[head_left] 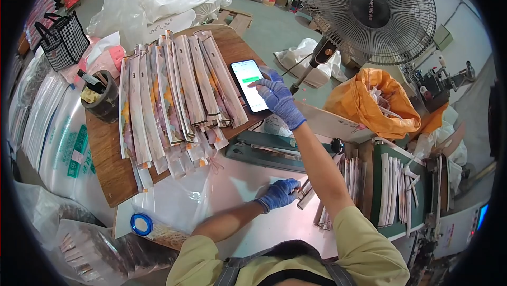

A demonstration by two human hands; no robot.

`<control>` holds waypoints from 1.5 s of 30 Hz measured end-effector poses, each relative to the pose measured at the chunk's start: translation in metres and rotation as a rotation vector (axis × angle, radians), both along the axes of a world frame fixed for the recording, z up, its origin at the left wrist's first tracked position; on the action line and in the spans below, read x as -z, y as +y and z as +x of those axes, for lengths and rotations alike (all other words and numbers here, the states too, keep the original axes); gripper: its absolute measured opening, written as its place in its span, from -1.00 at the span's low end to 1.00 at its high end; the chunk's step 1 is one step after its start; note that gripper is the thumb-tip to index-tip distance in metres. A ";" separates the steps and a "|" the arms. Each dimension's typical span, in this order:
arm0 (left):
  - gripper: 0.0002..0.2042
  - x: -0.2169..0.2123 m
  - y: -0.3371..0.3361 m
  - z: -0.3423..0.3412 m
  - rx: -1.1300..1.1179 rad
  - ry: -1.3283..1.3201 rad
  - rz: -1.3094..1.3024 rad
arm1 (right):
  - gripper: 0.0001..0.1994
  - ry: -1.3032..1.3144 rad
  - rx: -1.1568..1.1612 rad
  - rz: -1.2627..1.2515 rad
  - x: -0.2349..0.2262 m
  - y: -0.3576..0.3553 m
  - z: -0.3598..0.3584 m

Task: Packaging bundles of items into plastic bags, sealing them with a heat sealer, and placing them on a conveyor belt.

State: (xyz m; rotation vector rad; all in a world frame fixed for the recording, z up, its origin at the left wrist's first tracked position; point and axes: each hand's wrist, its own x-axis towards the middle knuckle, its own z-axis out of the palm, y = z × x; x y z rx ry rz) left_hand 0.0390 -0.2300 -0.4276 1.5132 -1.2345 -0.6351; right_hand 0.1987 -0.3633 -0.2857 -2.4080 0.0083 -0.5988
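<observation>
My right hand (279,102), in a blue knitted glove, grips the right side of a smartphone (244,88), one digit on its lit white screen. The phone is beside long printed flat packets (182,82), heaped in an overlapping pile on a brown wooden board (108,175). My left hand (279,194), gloved alike, is low over the pale worktop (248,222). Its fingers are closed at the end of a narrow packet (304,195); the grip is partly hidden. Between my hands lies a long green bar-shaped device (253,151), partly behind my right forearm.
A large fan (369,8) stands at the far right, above an orange sack (377,104). More narrow packets (393,185) rest in a green tray at right. On the left are a dark cup (100,98) with tools, a tape roll (141,224) and a checked bag (63,43).
</observation>
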 end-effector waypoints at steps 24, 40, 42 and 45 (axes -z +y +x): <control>-0.83 0.016 -0.021 -0.016 0.051 0.029 0.076 | -0.88 -0.352 0.116 0.045 0.016 -0.011 -0.026; -0.65 -0.145 -0.222 -0.155 0.099 -0.630 -0.446 | -0.74 0.584 1.526 -0.521 -0.022 -0.132 -0.532; -0.63 -0.161 -0.270 -0.174 0.003 -0.888 -0.466 | -0.80 0.432 1.459 -0.528 -0.019 -0.127 -0.529; -0.77 -0.160 -0.317 -0.187 0.106 -1.135 0.005 | -0.80 0.174 1.401 -0.605 -0.019 -0.122 -0.543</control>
